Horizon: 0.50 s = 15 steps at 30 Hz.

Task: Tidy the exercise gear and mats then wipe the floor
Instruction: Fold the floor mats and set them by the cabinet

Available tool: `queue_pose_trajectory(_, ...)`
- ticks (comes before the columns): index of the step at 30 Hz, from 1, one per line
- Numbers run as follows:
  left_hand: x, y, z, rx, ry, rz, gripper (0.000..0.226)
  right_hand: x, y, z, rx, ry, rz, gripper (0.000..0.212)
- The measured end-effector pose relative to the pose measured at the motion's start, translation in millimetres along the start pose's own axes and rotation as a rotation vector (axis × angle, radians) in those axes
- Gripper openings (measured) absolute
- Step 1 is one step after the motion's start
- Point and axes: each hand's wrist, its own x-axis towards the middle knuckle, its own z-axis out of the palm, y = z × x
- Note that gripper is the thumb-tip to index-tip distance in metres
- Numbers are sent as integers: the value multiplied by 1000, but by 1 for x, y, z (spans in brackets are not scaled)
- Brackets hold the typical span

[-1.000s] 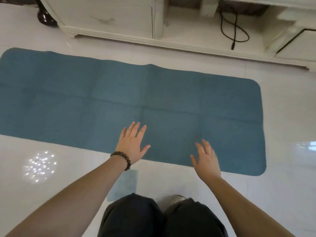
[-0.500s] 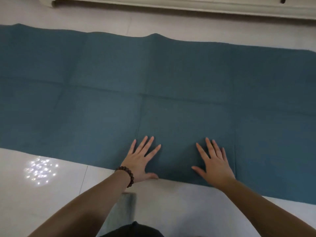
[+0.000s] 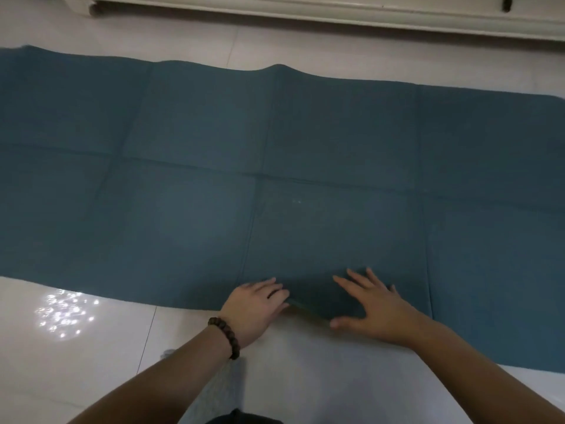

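A long teal exercise mat (image 3: 189, 185) lies spread flat on the white tile floor and crosses the whole view, with fold creases showing. My left hand (image 3: 253, 304), with a bead bracelet on the wrist, has its fingers curled at the mat's near edge and pinches it. That edge is lifted slightly. My right hand (image 3: 376, 304) rests on top of the mat just to the right, with its fingers straight and spread. Its thumb lies along the near edge.
A white cabinet base (image 3: 305, 10) runs along the far side of the mat, with a strip of bare floor between them. Glossy tile floor (image 3: 91, 362) with a light reflection lies at the near left. My dark trousers show at the bottom edge.
My head has come lower and nearer to the mat. Both hands slid back to the mat's near edge; the left hand's fingers went from spread flat to curled on the edge, which now lifts.
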Motion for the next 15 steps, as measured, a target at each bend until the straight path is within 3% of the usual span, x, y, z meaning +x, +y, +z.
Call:
queue_pose_trajectory(2,16,-3,-20,11,56,-31,31,-8,-7,-7,-115,-24,-87,83)
queue_pose_trajectory(5,43,-11,-54,88,105,-35,35,-20,-18,-28,-280,251,-103,42)
queue_pose_trajectory(9,82,-19,-108,179,123,-55,34,-37,-38,-85,-454,417,-1,43)
queue_pose_trajectory(15,106,-42,-194,250,50,-162,31,-53,-57,-177,-411,609,57,27)
